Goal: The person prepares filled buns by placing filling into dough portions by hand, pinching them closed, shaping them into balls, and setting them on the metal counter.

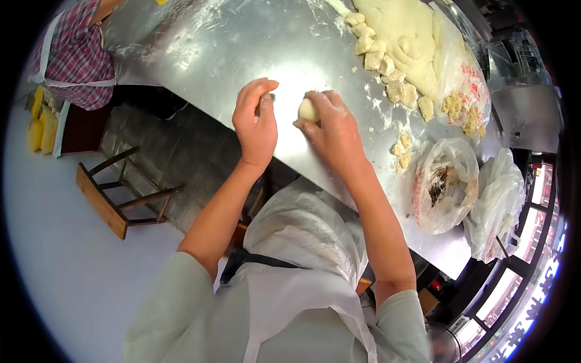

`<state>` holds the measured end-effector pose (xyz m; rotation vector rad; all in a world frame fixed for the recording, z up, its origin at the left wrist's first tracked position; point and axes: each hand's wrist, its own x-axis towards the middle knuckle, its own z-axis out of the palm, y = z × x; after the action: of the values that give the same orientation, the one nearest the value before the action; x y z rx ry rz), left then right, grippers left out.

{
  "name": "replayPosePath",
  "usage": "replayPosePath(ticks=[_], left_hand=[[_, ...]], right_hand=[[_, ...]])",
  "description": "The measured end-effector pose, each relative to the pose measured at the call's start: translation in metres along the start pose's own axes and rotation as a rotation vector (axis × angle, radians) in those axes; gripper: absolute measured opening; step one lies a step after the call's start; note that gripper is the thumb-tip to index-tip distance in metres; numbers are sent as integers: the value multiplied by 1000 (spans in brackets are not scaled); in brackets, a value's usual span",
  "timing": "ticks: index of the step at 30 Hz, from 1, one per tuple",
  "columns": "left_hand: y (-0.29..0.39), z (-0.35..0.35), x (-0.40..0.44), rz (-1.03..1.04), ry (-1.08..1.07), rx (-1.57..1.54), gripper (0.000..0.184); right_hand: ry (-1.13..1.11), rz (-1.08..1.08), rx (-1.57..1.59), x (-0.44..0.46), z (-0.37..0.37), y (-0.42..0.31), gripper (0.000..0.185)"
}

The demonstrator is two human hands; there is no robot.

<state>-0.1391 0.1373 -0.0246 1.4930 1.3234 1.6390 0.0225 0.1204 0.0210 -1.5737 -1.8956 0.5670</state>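
Here the right hand (334,128) holds the dough ball (307,111) over the steel table (242,54); the left hand (254,124) curls nearby, seemingly empty; a slack grip could let the ball roll off

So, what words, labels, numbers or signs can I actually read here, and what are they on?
Nothing is legible enough to quote.
Upper-right plastic bag: red printed characters, too small and blurred to read.
Lit sign at lower right: glowing characters, too slanted and blurred to read.
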Motion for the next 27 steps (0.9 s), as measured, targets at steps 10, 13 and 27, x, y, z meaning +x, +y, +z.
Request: replayPosePath(ticks=[10,13,27], left_hand=[[-3,0,-3,68,-129,88,18],[-5,1,-4,51,-143,86,17],[9,15,-12,-37,-349,-73,27]], right_hand=[[301,-122,-106,106,36,38,53],[259,29,-21,87,0,26,52],[523,218,-148,-9,-64,77,23]])
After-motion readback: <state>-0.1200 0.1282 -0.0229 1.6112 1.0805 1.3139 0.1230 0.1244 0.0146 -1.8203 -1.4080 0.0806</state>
